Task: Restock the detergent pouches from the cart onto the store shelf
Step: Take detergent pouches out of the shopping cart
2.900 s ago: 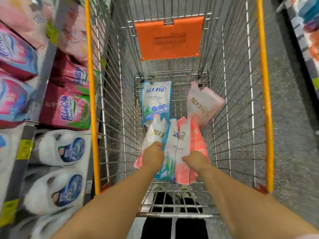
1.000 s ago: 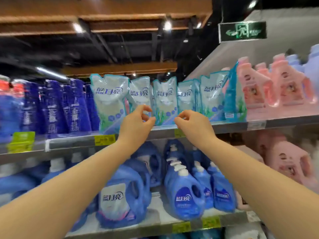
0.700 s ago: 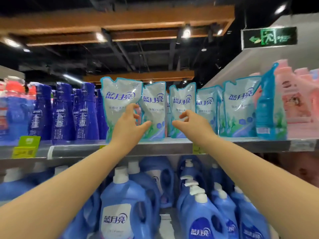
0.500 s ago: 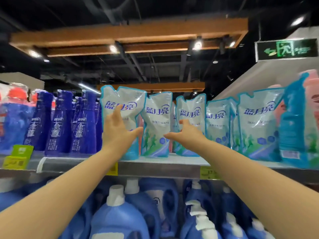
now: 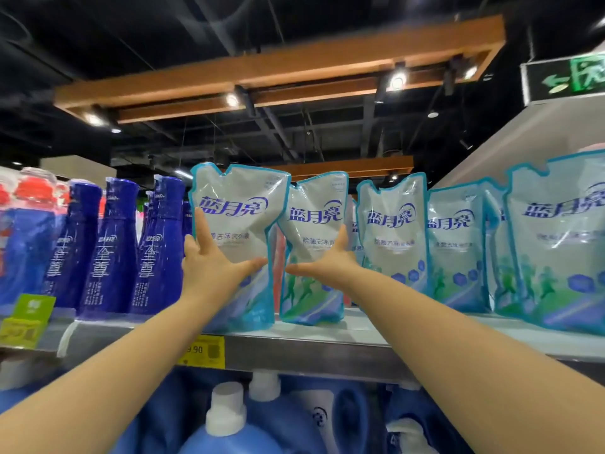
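Far left, top tier: a cluster of red-capped bottles (image 5: 31,194), blurred and cut by the edge of the view.

Next along: a row of tall dark blue bottles (image 5: 113,244) with white lettering, upright and packed side by side. A green tag (image 5: 32,304) hangs on the rail below them.

Support: the shelf (image 5: 311,355), grey metal, with a yellow price label (image 5: 203,350) on its front lip under the left forearm.

At the blue bottles' right flank: the first pouch (image 5: 240,204), white with a teal border and blue lettering. It stands upright on the shelf, base close to the front lip.

On it: the left hand (image 5: 209,267), fingers straight and fanned apart, palm flat against the pouch face, thumb stretched out to the right. It pinches nothing.

Just beside: the second pouch (image 5: 316,204), same design, upright, its top corner close against the first pouch. A strip of red shows in the gap lower down.

On that one: the right hand (image 5: 327,263), fingers likewise spread and laid against the front, thumb pointing left toward the other thumb. The two thumbs are apart.

Further right, same design, in one row: the third pouch (image 5: 393,231), the fourth pouch (image 5: 455,244) and the fifth pouch (image 5: 556,240), the last cut by the frame.

Tier below: blue jugs (image 5: 226,411) with white caps.

Overhead: a wooden ceiling frame (image 5: 278,63) with spotlights, and a green exit sign (image 5: 566,77) at upper right.
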Demonstrator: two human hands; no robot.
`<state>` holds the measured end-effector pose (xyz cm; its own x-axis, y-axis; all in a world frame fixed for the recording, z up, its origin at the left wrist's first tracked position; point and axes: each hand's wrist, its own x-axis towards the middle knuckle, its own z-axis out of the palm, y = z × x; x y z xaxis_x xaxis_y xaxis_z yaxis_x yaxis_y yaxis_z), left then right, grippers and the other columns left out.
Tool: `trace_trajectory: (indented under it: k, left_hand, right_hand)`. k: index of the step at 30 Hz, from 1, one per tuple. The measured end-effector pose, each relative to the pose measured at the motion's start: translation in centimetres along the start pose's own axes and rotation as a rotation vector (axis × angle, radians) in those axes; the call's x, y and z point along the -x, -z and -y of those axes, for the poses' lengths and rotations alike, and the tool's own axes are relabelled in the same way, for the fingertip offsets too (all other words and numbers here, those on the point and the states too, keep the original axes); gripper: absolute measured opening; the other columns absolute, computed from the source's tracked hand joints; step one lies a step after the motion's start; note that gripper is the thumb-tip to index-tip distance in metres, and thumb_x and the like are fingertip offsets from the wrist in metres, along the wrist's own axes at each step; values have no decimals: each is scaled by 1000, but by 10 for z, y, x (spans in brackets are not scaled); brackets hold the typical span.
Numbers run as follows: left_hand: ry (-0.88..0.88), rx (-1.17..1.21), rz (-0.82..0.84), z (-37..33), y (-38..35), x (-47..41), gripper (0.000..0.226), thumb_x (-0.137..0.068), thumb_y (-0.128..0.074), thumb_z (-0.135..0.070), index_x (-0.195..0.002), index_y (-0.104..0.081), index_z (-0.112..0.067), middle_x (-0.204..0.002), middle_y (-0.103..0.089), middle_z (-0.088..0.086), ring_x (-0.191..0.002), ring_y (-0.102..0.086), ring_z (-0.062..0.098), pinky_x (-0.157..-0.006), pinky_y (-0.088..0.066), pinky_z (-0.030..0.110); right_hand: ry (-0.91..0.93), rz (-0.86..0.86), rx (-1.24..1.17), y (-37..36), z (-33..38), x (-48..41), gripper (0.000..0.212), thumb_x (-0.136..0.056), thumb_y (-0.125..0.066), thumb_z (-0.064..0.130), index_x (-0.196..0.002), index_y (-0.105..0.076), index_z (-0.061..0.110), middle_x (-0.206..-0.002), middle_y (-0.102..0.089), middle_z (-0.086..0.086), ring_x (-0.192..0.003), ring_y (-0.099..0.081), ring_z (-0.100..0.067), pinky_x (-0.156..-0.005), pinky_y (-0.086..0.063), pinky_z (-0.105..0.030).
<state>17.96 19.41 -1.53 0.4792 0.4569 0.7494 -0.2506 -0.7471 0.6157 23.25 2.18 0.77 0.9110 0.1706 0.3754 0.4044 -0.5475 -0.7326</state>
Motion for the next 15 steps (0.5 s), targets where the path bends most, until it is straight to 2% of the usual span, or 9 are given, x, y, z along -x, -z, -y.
trace_trajectory:
  k: [2,3,5,8,11,13,15]
  left_hand:
    - [11,-29,-15,1,-1,-3,125,-64,-79,-48,-146,15,-33,-150,-15,26,-136,-23,41,-112,-24,49]
    - [9,-38,-18,2,-1,-4,125,-64,-79,-48,-146,14,-32,-148,-19,26,-134,-26,41,-110,-25,48]
    - [1,-23,-6,3,0,-5,124,-64,-80,-45,-147,11,-32,-142,-24,24,-127,-35,39,-105,-30,44]
    - [-1,45,25,3,1,-5,119,-66,-80,-37,-147,8,-34,-136,-26,20,-117,-44,35,-95,-37,37]
    - [-27,72,-1,3,2,-3,112,-69,-78,-31,-147,3,-33,-131,-31,19,-108,-47,32,-83,-34,30]
    - [-44,100,-20,4,4,-1,107,-71,-77,-27,-148,-2,-31,-128,-34,18,-98,-46,28,-81,-32,29]
    - [-57,133,-37,4,6,2,103,-73,-76,-23,-148,-6,-30,-126,-36,17,-91,-41,21,-82,-33,28]
  right_hand:
    - [-29,-38,29,-6,0,-6,139,-64,-79,52,-140,36,29,-152,-15,-20,-127,-44,-33,-102,-43,-42]
    - [-38,-65,45,-8,0,-9,140,-63,-80,52,-140,36,29,-151,-13,-21,-128,-43,-33,-103,-43,-44]
    - [-42,-119,55,-10,-1,-12,140,-63,-81,50,-140,34,32,-149,-12,-20,-126,-43,-34,-100,-45,-45]
    - [-14,-158,-17,-9,-3,-11,132,-69,-81,35,-144,27,31,-149,-13,-20,-125,-42,-34,-100,-46,-45]
    - [15,-216,-9,-9,-4,-9,121,-76,-77,24,-147,22,26,-148,-20,-20,-126,-42,-34,-101,-44,-41]
    - [29,-249,-25,-8,-5,-7,116,-78,-74,18,-148,19,23,-147,-26,-19,-124,-45,-34,-96,-43,-39]
    - [49,-290,-52,-6,-7,-4,115,-77,-72,12,-149,17,23,-144,-34,-16,-117,-50,-31,-84,-46,-34]
